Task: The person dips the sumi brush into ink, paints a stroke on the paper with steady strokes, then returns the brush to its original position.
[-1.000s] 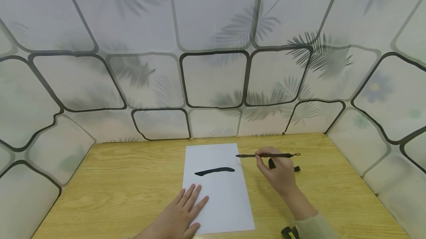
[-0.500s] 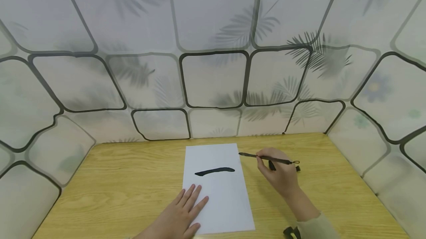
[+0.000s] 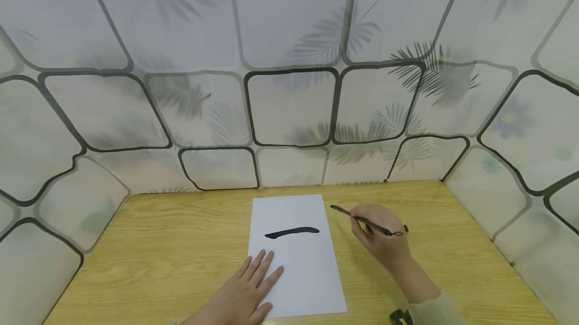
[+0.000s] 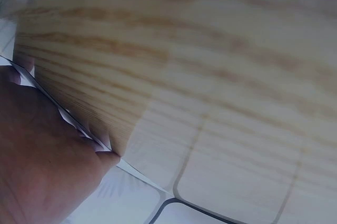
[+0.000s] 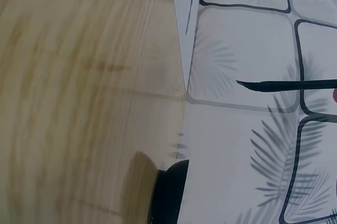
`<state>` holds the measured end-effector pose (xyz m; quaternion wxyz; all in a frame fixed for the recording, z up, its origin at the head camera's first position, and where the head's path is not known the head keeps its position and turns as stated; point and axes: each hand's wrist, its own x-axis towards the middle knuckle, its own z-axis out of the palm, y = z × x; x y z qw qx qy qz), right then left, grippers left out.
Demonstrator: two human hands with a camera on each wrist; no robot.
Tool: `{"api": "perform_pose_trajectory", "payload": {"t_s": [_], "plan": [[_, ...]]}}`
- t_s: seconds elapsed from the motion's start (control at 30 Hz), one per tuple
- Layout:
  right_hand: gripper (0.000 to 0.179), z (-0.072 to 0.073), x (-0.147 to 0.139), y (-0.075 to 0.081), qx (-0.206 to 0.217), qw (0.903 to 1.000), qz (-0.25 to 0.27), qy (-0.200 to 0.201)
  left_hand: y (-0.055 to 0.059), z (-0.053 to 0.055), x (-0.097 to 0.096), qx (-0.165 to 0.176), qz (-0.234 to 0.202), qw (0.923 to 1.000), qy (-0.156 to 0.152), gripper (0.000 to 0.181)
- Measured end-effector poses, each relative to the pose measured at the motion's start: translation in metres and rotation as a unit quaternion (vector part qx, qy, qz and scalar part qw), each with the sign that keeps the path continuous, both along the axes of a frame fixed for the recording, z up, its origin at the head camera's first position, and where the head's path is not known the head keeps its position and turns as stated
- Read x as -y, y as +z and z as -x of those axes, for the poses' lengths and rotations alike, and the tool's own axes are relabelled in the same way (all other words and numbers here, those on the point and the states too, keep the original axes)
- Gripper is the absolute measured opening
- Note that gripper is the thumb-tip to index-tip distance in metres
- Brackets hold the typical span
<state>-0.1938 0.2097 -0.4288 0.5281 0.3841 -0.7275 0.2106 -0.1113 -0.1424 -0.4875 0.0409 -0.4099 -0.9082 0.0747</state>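
Observation:
A white sheet of paper lies on the wooden table, with one thick black stroke across its upper half. Spread over the sheet's lower left edge, my left hand rests with fingers straight; the left wrist view shows this hand along the paper's edge. To the right of the sheet, my right hand pinches a writing brush between thumb and fingers. The brush's dark tip points up and left, beyond the paper's right edge. In the right wrist view the brush has a pointed black tip.
A black object is mostly hidden behind my right hand; a rounded black object stands on the table in the right wrist view. Near the right sleeve is a black item. Patterned walls enclose the wooden table.
My right hand has shifted slightly right and down, away from the paper, and the brush has tilted, its looped end lower. The left hand and paper have stayed put.

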Motion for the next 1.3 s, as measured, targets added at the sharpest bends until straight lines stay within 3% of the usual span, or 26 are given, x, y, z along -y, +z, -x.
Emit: {"api": "perform_pose_trajectory", "payload": {"t_s": [0.13,0.4,0.87,1.2,1.3], "plan": [[0.035,-0.001,-0.002,-0.001,0.007,0.9999,-0.007,-0.009,0.002,0.001,0.0,0.019,-0.002,0.9998,0.004,0.065],[0.035,-0.002,-0.007,-0.004,0.0,0.9999,-0.008,-0.006,0.003,0.0,0.0,0.005,-0.003,1.0,-0.002,0.065],[0.034,0.001,-0.013,-0.002,-0.046,0.9972,-0.002,0.058,0.0,0.0,0.0,-0.028,0.003,0.9996,-0.01,0.064],[0.034,0.0,-0.016,0.0,-0.08,0.9961,-0.027,0.023,-0.008,0.001,0.002,-0.028,-0.004,0.9996,-0.007,0.064],[0.033,0.0,-0.017,0.0,-0.088,0.9955,-0.031,0.016,-0.015,0.003,0.003,-0.057,-0.005,0.9983,-0.012,0.063]]}}
